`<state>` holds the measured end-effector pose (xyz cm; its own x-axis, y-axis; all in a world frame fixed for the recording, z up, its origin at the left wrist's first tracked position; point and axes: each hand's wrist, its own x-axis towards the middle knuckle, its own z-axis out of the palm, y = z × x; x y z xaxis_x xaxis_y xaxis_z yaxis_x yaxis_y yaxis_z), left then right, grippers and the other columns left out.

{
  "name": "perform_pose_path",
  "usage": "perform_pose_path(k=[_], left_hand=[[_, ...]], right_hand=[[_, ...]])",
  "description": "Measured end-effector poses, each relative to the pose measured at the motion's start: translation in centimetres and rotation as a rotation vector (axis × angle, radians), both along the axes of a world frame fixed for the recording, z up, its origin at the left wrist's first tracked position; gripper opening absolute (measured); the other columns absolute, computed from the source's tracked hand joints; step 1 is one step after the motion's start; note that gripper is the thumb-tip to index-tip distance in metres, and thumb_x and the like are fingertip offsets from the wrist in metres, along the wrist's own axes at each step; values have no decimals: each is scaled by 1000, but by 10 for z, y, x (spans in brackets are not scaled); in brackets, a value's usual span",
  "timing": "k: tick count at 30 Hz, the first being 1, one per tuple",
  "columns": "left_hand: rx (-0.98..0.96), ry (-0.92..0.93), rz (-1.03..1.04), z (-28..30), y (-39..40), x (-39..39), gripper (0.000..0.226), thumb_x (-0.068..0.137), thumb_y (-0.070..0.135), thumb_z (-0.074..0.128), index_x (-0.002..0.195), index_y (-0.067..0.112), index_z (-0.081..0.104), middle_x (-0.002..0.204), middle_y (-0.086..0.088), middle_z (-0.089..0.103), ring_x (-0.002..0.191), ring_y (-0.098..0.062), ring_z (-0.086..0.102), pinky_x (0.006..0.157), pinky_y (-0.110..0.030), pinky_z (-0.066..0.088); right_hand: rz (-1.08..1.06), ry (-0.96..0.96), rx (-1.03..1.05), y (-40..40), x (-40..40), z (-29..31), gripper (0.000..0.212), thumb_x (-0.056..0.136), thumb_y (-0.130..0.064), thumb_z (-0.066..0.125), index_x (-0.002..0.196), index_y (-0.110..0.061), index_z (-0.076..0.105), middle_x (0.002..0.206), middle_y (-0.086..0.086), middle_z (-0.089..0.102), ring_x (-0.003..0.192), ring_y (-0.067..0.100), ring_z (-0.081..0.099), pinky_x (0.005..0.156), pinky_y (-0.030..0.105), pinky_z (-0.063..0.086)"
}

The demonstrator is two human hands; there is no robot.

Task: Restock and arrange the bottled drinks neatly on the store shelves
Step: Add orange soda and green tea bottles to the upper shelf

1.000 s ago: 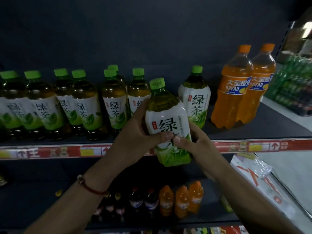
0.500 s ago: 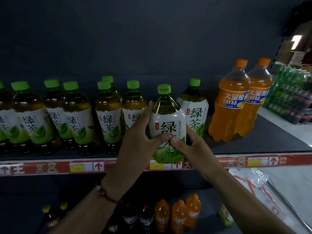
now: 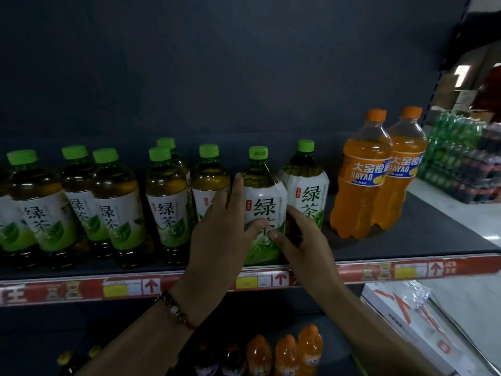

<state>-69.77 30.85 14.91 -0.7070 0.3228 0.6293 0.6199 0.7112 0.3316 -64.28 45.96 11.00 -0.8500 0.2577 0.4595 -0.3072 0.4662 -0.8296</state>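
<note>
1. Now I have both hands round the green tea bottle [image 3: 267, 210]: left hand [image 3: 222, 234] wraps its left side, right hand [image 3: 301, 240] pinches low on the right.
2. It stands at the shelf [image 3: 406, 240] front edge, in the row's gap, label forward for neat facing.

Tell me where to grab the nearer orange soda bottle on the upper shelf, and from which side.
Grip the nearer orange soda bottle round its labelled middle, coming from the front. It stands upright, the second orange bottle crowds its right, and the shelf is open in front and left.
</note>
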Motion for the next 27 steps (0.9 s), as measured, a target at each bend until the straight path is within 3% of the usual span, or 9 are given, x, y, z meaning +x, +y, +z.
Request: perform_pose_path(k=[3, 7, 14, 19, 21, 24, 27], left_hand=[[-77, 23, 56, 4, 3, -5, 95, 90, 64, 51, 157, 23, -2, 144, -1, 37, 124, -19, 49, 87, -30, 49], [-135, 25, 113, 10, 8, -7, 94, 91, 61, 52, 157, 20, -3, 146, -2, 38, 125, -18, 49, 88, -31, 48], [-194, 59, 146, 10, 9, -6, 92, 93, 61, 48, 156, 17, -3, 148, -4, 36, 125, -20, 50, 87, -31, 50], [-190, 51, 153, 8, 10, -5, 92, 94, 59, 50, 157, 16, -2, 147, -5, 37, 127, -20, 50, 86, -30, 51], [-205, 67, 148, 4, 10, -3, 92, 93, 52, 57, 157, 13, 3, 145, -7, 41, 124, -21, 53, 82, -31, 54], [-229, 131, 116, -3, 7, 0, 91, 82, 38, 75, 153, 10, 24, 123, -11, 57, 100, -23, 64, 61, -32, 56], [-170, 247, 25, -4, 7, 1, 77, 77, 32, 79, 144, 13, 46, 105, -8, 58, 87, -22, 63, 51, -30, 52]], right_hand=[[-129, -32, 92, 1, 1, -10, 49, 88, -19, 67, 130, -37, 49, 124, -19, 59, 115, -5, 53, 96, 26, 50], [-197, -36, 245, 1, 0, -16, 64, 89, -13, 64, 142, -37, 38, 132, -16, 53, 117, -6, 46, 97, 17, 42], [-185, -91, 282, 0, -2, -21, 77, 88, -14, 64, 150, -35, 24, 134, -14, 48, 117, -2, 45, 91, 11, 38], [-112, -102, 276, 5, 0, -15, 77, 86, -18, 65, 148, -40, 25, 138, -19, 48, 127, 1, 45, 101, 31, 47], [-84, -109, 284, 6, 4, -10, 76, 86, -17, 66, 146, -43, 26, 139, -22, 48, 128, -2, 44, 102, 28, 46], [-53, -114, 291, 6, 13, -2, 69, 88, -15, 65, 142, -43, 33, 130, -29, 52, 122, -10, 47, 95, 9, 43], [-63, -117, 384, 9, 26, 12, 64, 88, -19, 66, 142, -38, 37, 126, -28, 52, 117, -7, 50, 95, 15, 46]])
